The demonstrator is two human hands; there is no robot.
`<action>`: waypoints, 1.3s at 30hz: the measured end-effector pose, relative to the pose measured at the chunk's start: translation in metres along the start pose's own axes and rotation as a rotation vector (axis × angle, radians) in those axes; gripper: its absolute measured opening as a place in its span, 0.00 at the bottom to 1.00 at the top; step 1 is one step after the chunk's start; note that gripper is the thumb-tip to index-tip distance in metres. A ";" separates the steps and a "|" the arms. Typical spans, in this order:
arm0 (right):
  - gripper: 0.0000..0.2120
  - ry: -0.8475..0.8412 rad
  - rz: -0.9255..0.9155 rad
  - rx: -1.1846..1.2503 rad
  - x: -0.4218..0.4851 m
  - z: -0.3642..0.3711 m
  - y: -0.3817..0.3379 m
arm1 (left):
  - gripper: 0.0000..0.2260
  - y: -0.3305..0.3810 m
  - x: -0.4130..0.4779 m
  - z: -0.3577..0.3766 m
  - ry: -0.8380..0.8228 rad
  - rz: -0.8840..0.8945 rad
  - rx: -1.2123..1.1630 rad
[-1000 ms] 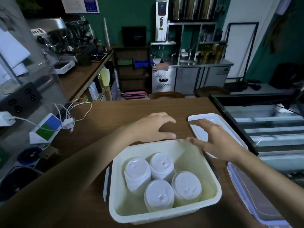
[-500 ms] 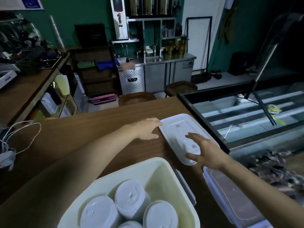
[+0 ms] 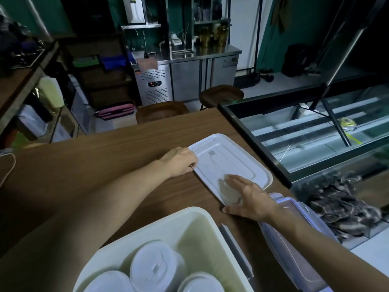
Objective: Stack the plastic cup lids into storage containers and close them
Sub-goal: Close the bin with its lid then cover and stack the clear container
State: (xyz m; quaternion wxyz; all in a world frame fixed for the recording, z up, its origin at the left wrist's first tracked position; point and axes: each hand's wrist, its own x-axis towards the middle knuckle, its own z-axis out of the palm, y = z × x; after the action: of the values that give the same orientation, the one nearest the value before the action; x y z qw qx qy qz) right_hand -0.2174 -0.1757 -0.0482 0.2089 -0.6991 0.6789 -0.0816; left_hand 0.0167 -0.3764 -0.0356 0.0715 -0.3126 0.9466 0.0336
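Observation:
A cream storage container (image 3: 190, 213) stands at the near edge of the wooden counter, with stacks of white plastic cup lids (image 3: 155, 268) inside. Beyond it lies a white rectangular container lid (image 3: 227, 157), flat on the counter. My left hand (image 3: 179, 163) grips this lid's left edge with curled fingers. My right hand (image 3: 250, 199) lies at the lid's near corner, fingers straight over it and thumb spread out on the wood. The fingertips there are blurred.
A clear container lid with latches (image 3: 294, 245) lies to the right, under my right forearm. A glass display case (image 3: 305, 131) borders the counter on the right. Two wooden stools (image 3: 162, 111) stand past the counter's far edge. A white cable (image 3: 8, 165) lies at far left.
The view has swung right and down. Both hands left the cream container and moved onto the white container lid; my left hand has now closed on its left edge.

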 end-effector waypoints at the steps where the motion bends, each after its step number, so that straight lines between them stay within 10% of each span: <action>1: 0.47 -0.005 -0.013 -0.013 0.001 0.000 -0.003 | 0.02 0.000 -0.004 -0.001 0.010 0.001 0.006; 20: 0.06 0.267 -0.268 -0.093 0.002 -0.047 -0.073 | 0.10 -0.007 -0.161 -0.054 0.385 -0.073 0.008; 39: 0.15 0.722 -0.700 0.211 -0.025 -0.118 -0.205 | 0.12 -0.004 -0.366 -0.121 1.107 -0.366 -0.261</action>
State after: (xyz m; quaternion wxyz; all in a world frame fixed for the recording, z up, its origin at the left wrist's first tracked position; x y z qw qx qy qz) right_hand -0.0787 -0.1747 0.1446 -0.0092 -0.7871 0.4209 -0.4508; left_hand 0.2964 -0.1779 0.1413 -0.4670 -0.4478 0.7619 -0.0311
